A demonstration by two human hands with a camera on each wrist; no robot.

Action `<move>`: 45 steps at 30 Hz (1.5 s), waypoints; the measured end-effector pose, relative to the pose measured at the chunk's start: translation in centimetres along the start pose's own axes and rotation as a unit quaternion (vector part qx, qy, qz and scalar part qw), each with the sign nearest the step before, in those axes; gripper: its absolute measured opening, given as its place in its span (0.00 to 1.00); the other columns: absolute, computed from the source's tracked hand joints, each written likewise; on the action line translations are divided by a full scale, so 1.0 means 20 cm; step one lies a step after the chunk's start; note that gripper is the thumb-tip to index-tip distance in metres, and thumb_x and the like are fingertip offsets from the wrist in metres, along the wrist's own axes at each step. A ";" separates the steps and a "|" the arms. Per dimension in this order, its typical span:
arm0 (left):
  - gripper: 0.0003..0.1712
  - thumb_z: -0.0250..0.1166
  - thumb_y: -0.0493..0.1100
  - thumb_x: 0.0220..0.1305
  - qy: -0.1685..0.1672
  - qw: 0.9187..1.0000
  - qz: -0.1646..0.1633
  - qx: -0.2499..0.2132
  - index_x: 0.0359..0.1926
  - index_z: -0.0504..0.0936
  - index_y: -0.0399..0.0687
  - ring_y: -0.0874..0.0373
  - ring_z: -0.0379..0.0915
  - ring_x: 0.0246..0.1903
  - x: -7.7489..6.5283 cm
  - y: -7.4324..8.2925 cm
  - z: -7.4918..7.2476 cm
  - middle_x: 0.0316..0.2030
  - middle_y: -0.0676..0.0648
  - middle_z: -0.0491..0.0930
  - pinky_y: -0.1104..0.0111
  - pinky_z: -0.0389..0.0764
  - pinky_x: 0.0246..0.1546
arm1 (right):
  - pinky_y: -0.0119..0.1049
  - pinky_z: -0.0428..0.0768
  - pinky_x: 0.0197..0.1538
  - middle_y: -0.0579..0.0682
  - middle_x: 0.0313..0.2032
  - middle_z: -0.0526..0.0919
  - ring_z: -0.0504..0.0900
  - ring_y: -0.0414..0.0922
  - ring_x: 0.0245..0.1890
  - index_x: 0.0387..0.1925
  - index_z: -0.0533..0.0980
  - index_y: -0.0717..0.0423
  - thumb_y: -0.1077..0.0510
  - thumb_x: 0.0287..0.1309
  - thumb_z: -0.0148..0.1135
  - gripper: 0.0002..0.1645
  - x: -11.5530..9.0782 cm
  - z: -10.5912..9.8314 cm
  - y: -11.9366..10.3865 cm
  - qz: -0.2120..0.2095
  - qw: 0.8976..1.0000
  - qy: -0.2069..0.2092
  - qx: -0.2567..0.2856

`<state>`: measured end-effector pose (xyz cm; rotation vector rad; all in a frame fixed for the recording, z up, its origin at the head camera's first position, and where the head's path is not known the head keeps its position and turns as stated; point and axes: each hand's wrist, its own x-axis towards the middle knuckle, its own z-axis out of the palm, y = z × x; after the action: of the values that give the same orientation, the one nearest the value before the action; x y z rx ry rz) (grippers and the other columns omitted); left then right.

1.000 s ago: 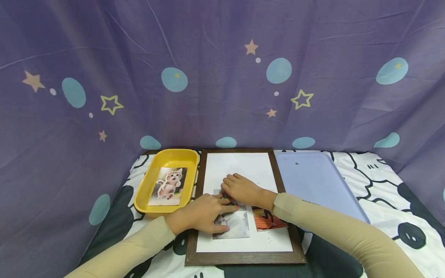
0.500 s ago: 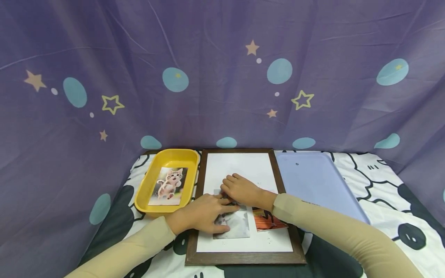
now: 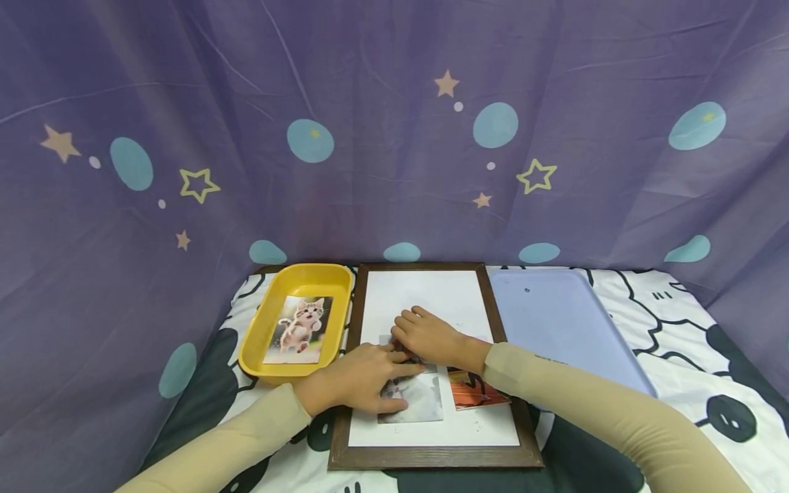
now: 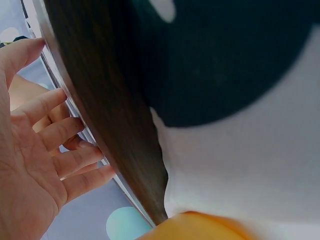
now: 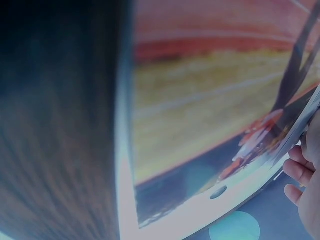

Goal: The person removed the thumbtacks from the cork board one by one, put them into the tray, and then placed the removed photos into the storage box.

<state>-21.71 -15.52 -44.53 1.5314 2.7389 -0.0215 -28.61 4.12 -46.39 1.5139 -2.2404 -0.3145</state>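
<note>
My left hand (image 3: 364, 378) lies with spread, fairly straight fingers on a pale grey photo (image 3: 425, 402). That photo rests on the white panel (image 3: 425, 296) inside a brown picture frame (image 3: 434, 457). At the photo's upper part is my right hand (image 3: 431, 337), its fingers bent downward close to the left fingertips. Whether it pinches anything is hidden. An orange-red photo (image 3: 473, 394) lies to the right, partly under the right forearm; the right wrist view shows this photo (image 5: 210, 110) close up beside dark wood. In the left wrist view the left palm (image 4: 30, 170) faces the frame edge.
Left of the frame stands a yellow tray (image 3: 259, 342) containing a kitten photo (image 3: 302, 330). A light blue board (image 3: 561, 322) lies to the right. Beneath everything is a black-and-white patterned cloth (image 3: 641, 301), with a purple curtain (image 3: 382, 198) behind.
</note>
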 end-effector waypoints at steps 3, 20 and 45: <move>0.36 0.57 0.68 0.69 -0.003 1.000 -0.001 0.002 0.73 0.72 0.63 0.46 0.73 0.67 0.00 0.00 0.00 0.68 0.47 0.75 0.56 0.83 0.57 | 0.39 0.77 0.55 0.44 0.38 0.79 0.75 0.42 0.43 0.42 0.75 0.50 0.46 0.70 0.60 0.13 0.00 0.00 0.00 0.001 1.000 0.000 0.002; 0.36 0.57 0.68 0.68 -0.007 1.000 -0.008 -0.001 0.73 0.72 0.63 0.47 0.72 0.67 0.00 0.01 0.00 0.68 0.48 0.75 0.56 0.83 0.57 | 0.40 0.77 0.57 0.43 0.39 0.79 0.76 0.42 0.44 0.43 0.75 0.49 0.43 0.70 0.59 0.15 0.00 0.00 0.00 0.003 1.000 -0.004 -0.004; 0.36 0.57 0.68 0.69 -0.001 1.000 -0.005 -0.005 0.73 0.72 0.62 0.48 0.73 0.67 0.00 0.01 0.00 0.68 0.48 0.75 0.56 0.83 0.56 | 0.47 0.76 0.63 0.45 0.42 0.81 0.77 0.44 0.48 0.44 0.76 0.48 0.42 0.66 0.65 0.16 -0.01 0.00 0.00 0.004 1.000 -0.002 0.000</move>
<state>-21.52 -15.46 -44.53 1.5130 2.7415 -0.0077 -28.59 4.32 -46.35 1.5051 -2.2491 -0.3149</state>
